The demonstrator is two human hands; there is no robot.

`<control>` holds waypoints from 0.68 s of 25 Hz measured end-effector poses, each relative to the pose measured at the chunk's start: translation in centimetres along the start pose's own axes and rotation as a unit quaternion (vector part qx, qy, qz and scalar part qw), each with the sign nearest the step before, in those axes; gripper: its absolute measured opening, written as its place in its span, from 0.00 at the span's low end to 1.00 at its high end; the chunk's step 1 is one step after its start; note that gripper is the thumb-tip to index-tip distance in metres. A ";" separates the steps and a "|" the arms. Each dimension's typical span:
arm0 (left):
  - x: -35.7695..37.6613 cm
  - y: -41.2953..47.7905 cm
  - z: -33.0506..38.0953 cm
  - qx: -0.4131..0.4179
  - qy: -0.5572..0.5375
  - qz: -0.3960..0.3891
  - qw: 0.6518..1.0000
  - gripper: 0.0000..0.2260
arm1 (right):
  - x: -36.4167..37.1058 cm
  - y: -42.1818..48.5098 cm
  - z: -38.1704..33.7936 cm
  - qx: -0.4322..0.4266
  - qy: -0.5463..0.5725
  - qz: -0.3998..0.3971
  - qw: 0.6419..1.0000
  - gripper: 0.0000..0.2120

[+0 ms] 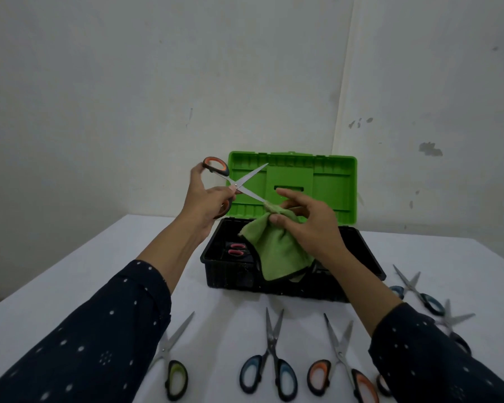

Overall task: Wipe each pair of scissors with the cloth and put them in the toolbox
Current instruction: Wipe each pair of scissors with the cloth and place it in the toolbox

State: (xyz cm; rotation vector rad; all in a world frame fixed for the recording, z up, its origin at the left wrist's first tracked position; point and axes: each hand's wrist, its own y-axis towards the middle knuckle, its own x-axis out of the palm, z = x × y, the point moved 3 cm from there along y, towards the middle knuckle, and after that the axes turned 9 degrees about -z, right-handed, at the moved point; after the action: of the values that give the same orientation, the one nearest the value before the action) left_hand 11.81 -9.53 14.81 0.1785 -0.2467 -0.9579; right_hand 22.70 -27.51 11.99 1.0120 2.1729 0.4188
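1. Head view shows the left hand [207, 205] holding the opened orange-handled scissors [235, 186] by the handles, above the left end of the toolbox [370, 257].
2. The right hand [309, 225] pinches the green cloth [277, 251] around the tip of one blade; the rest of the cloth hangs over the box.
3. Below the left hand, inside the box, pink handles [237, 249] are seen, so at least one pair seems already stored.
4. Below both hands, on the worktop [221, 324], lie the yellow-green scissors [173, 359], the blue scissors [271, 365] and more orange scissors [342, 365]; beyond the right forearm lie further pairs [419, 292], so most of the work is left.
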 end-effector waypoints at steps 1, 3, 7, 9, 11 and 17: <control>0.1 -0.2 0.1 0.001 0.000 -0.011 1.000 0.25 | 0.0 0.1 0.0 0.005 -0.017 0.021 1.000 0.21; 0.3 -0.5 0.4 0.005 -0.019 -0.035 0.999 0.22 | -0.3 0.4 -0.1 0.011 -0.019 0.051 0.998 0.15; 0.0 -1.4 0.4 0.003 -0.036 -0.069 0.997 0.25 | -1.0 1.4 0.3 0.046 0.037 0.031 0.998 0.12; -0.1 -1.7 0.5 -0.009 -0.030 -0.087 0.996 0.21 | -1.2 1.7 0.4 0.049 0.053 0.029 0.997 0.11; -0.4 -1.8 0.8 -0.042 -0.033 -0.089 0.995 0.13 | -1.9 2.1 0.2 0.056 0.055 0.033 0.996 0.10; -1.2 -1.4 0.7 -0.087 0.102 -0.133 0.982 0.07 | -3.8 3.6 -1.3 0.042 -0.080 -0.014 0.996 0.08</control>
State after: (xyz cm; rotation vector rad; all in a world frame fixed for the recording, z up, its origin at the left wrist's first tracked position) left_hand 9.87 -9.40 14.93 0.1501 0.0527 -1.2119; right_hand 25.41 -28.09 16.56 1.0222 2.0729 0.2271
